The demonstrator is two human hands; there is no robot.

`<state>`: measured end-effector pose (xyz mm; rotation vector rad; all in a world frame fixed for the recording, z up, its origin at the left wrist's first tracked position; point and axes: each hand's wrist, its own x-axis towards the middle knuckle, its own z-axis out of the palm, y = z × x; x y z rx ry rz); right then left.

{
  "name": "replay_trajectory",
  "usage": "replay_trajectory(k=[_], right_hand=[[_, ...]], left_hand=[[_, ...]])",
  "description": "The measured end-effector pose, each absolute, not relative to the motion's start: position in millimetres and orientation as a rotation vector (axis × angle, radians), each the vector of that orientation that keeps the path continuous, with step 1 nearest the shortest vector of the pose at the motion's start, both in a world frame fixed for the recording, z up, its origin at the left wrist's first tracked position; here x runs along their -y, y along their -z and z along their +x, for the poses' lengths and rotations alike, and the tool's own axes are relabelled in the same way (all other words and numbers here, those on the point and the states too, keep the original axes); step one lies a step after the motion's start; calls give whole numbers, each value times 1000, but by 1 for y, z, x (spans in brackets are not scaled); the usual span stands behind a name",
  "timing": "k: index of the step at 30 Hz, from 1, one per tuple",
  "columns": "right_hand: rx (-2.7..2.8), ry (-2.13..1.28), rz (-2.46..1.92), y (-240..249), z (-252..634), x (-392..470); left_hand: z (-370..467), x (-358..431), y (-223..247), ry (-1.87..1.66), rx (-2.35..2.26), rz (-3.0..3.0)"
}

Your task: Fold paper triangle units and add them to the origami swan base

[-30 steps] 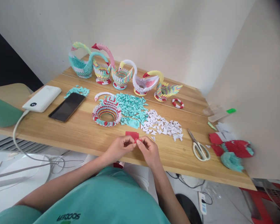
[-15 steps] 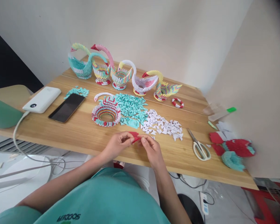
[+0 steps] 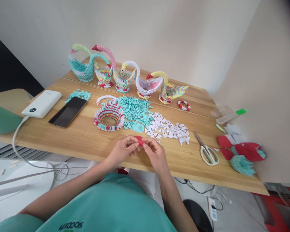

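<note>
Between my two hands is a small folded piece of red paper (image 3: pixel 140 142), near the table's front edge. My left hand (image 3: pixel 124 149) pinches its left end. The right end is pinched by my right hand (image 3: pixel 155 152), and the fingertips of both hands nearly meet. More red paper shows just behind the fingers. Beyond my hands lie a heap of teal folded pieces (image 3: pixel 135 109) and a heap of white folded pieces (image 3: pixel 169 129). A round red, white and teal paper basket (image 3: pixel 109 116) stands left of the teal heap.
Several paper swans (image 3: pixel 122 79) line the table's back. A red and white ring (image 3: pixel 184 105) lies beside them. Scissors (image 3: pixel 206 149) and red and teal paper parts (image 3: pixel 247 151) are at the right. A phone (image 3: pixel 68 111) and white power bank (image 3: pixel 42 103) lie left.
My right hand has shifted slightly left, bringing its fingertips closer to those of my left hand on the red paper. The view has moved slightly.
</note>
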<state>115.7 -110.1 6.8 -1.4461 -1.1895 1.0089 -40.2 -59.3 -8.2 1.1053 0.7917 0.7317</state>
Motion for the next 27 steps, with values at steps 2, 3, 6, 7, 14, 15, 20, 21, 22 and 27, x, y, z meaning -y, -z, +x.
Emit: replay_trajectory(k=[2, 3, 6, 7, 14, 15, 20, 21, 22, 27], right_hand=[[1188, -1012, -1437, -6, 116, 110], [1188, -1014, -1434, -6, 115, 110], [1190, -1011, -1443, -8, 114, 110], [1188, -1007, -1449, -9, 114, 110], [1170, -984, -1440, -9, 111, 107], [1169, -975, -1440, -8, 111, 106], [1162, -959, -1429, -9, 110, 105], [1155, -966, -1426, -10, 110, 104], [1150, -975, -1423, -10, 110, 104], [1169, -1001, -1418, -11, 111, 104]], left_hand=[[-39, 60, 8, -725, -786, 1076], [-39, 60, 9, -725, -782, 1073], [-37, 62, 9, -753, -784, 1130], [-37, 62, 9, -779, -806, 1187], [-40, 63, 5, -926, -1046, 1766], [-40, 63, 5, -945, -1048, 1839], [-42, 59, 6, -1016, -969, 2081], [-42, 59, 6, -1030, -965, 2103], [-43, 58, 6, -1045, -963, 2122], [-43, 57, 6, -1048, -964, 2165]])
